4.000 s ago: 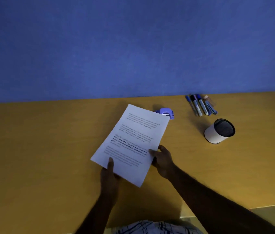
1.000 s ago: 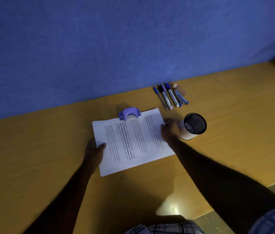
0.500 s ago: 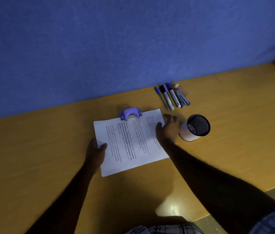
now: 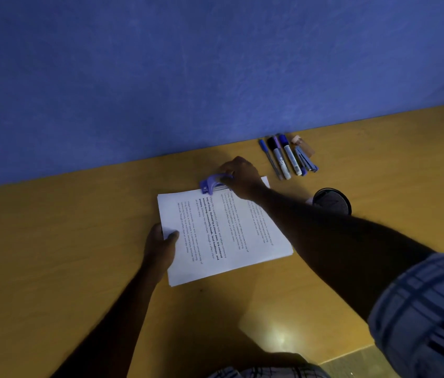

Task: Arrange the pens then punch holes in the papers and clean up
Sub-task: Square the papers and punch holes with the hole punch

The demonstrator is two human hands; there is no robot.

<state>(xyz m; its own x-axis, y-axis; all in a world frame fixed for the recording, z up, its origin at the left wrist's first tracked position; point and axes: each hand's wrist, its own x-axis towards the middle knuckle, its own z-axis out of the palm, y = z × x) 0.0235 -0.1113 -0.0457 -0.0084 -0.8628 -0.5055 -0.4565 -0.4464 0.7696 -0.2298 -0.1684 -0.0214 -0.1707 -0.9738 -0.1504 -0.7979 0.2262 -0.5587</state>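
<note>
Two bare hands at frame centre: left hand (image 4: 160,248) pinching flat printed papers (image 4: 223,236) on smooth yellow desk (image 4: 51,241); right hand (image 4: 242,174) pressing curved purple plastic punch (image 4: 211,184) at their far edge.

We have one view, worn on the person's head, looking forward and steeply down from close above the papers (image 4: 223,233); the blue wall (image 4: 188,72) rises beyond them, the wearer's forearms entering from below.
</note>
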